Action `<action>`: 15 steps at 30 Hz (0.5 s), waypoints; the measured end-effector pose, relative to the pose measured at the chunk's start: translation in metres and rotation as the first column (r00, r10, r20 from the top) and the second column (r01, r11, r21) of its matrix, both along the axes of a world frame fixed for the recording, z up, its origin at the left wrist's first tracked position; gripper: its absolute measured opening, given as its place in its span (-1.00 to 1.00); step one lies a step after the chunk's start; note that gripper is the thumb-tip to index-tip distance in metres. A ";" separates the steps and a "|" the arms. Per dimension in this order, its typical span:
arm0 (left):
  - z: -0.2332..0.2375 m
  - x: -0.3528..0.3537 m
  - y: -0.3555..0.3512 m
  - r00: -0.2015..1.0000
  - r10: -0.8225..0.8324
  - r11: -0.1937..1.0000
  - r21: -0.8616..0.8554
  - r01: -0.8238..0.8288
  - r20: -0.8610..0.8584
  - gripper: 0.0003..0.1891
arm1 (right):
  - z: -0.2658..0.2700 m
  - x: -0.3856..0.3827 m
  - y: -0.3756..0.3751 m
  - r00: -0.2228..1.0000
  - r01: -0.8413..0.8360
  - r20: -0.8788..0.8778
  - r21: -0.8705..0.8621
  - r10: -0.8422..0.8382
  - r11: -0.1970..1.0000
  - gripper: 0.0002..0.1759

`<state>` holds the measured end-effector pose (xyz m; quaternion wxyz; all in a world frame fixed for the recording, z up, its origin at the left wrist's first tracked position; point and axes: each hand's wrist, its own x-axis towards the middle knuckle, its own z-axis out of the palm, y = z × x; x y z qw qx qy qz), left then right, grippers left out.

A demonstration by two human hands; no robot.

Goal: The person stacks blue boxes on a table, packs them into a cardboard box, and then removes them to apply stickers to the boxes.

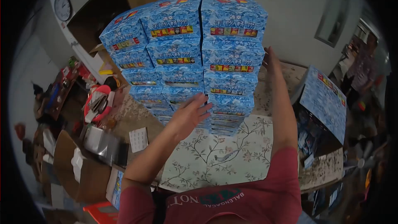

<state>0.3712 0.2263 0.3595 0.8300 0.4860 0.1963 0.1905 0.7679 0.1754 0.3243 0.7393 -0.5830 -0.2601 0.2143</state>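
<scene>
Tall columns of blue ice-patterned boxes [174, 54] stand side by side on a table. My left hand [192, 114] is in front of the lower part of the stack, fingers spread and pointing right, nearest the gap between the middle and right columns. Whether its fingertips touch the boxes is hard to tell. At the right side of the right column [234, 54], my right hand [271, 62] is raised with its fingers extended along the box edge. Neither hand appears to hold anything.
A floral cloth [219, 157] covers the near tabletop. An open blue box [321, 103] sits at the right. On the left are an open cardboard box [89, 174], a white paper [138, 139] and a pink round object [98, 103]. A person [362, 68] stands far right.
</scene>
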 end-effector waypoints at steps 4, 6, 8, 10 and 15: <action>-0.014 0.026 -0.043 0.968 0.252 0.955 -0.161 -0.251 -0.012 -0.27 | -0.037 0.042 0.061 0.980 -0.196 -0.024 0.000 0.196 0.981 -0.21; -0.025 0.033 -0.062 0.933 0.361 0.918 -0.171 -0.357 -0.008 -0.26 | -0.048 0.037 0.079 0.951 -0.308 -0.030 0.039 0.309 0.951 -0.19; -0.032 0.041 -0.077 0.944 0.307 0.910 -0.253 -0.329 -0.121 -0.20 | -0.033 0.006 0.078 0.928 -0.348 -0.146 -0.023 0.342 0.937 -0.18; -0.034 0.065 -0.082 0.920 0.334 0.865 -0.320 -0.385 -0.205 -0.16 | -0.023 -0.017 0.067 0.898 -0.390 -0.217 0.016 0.384 0.921 -0.18; -0.038 0.098 -0.072 0.939 0.316 0.882 -0.323 -0.343 -0.132 0.00 | -0.041 0.003 0.086 0.791 -0.533 -0.260 0.153 0.554 0.832 -0.19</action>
